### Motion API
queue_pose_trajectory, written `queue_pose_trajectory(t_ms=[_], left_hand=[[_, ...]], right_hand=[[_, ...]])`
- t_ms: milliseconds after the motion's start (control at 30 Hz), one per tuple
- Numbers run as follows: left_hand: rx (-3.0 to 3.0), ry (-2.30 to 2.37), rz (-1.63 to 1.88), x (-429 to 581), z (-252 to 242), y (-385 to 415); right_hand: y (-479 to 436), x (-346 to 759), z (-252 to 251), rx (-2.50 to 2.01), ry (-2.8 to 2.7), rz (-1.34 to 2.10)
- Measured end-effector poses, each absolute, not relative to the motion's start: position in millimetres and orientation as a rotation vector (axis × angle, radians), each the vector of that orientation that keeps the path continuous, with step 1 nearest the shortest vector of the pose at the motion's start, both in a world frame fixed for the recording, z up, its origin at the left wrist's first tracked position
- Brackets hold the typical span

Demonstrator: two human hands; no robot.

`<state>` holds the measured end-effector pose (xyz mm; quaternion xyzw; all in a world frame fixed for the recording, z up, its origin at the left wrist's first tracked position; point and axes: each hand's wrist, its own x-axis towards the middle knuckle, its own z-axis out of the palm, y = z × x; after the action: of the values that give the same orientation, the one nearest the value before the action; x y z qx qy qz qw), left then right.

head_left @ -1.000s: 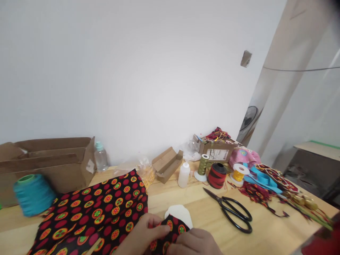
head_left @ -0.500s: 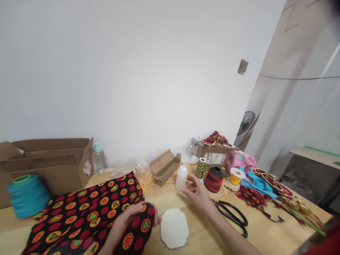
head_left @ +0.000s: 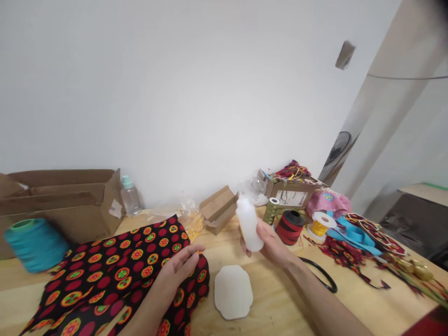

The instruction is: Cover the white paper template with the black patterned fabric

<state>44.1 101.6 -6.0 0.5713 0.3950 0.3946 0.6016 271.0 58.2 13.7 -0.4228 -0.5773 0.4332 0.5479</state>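
A white squeeze bottle (head_left: 250, 226) is gripped in my right hand (head_left: 273, 245), lifted above the table and leaning a little to the left. Over the black cloth (head_left: 140, 261) printed with red dots and bright flower circles, my left hand (head_left: 177, 273) hovers or rests with its fingers stretched out and nothing in it. Between my hands, a cream card shape (head_left: 233, 292) with scalloped corners lies flat on the wood. Black-handled scissors (head_left: 322, 275) are partly covered by my right forearm.
On the left stand a cardboard box (head_left: 70, 210), a turquoise thread cone (head_left: 35, 245) and a clear bottle (head_left: 130, 198). A small open carton (head_left: 220, 212) sits mid-back. To the right are a red ribbon spool (head_left: 290, 227), a yellow spool (head_left: 320, 226) and blue ribbon (head_left: 357, 238).
My right hand has closed on the white bottle and raised it off the table. My left hand has let go of the cloth's folded edge, which now lies flatter. The view has shifted slightly.
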Motion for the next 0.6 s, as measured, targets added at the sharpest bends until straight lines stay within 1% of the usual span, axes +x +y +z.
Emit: queue_pose_trajectory(t_ms=[100,167,267,400,500,600], left_hand=[[1.432,0.803,0.884,46.0,-12.2,101.6],[1.393,0.822,0.841,46.1,-16.1,102.3],[1.307,0.919,0.913,45.2,-18.2,104.8],[1.216,0.987,1.063,48.1,-16.4,104.8],[1.262,1.036,1.103,52.6,-17.1,100.8],[1.415,1.025,1.01,55.1,-20.1,96.4]], right_hand=[[51.0,253.5,7.1,-0.933,-1.424,1.262],[48.9,240.8,0.9,-0.924,-1.386,1.39],[50.1,228.3,-5.5,-0.916,-1.099,1.449],[55.2,224.3,-8.2,-0.625,-0.54,1.561],[56.4,224.3,-9.3,-0.509,-0.358,1.622],[56.2,225.1,-10.7,-0.458,-0.271,1.677]])
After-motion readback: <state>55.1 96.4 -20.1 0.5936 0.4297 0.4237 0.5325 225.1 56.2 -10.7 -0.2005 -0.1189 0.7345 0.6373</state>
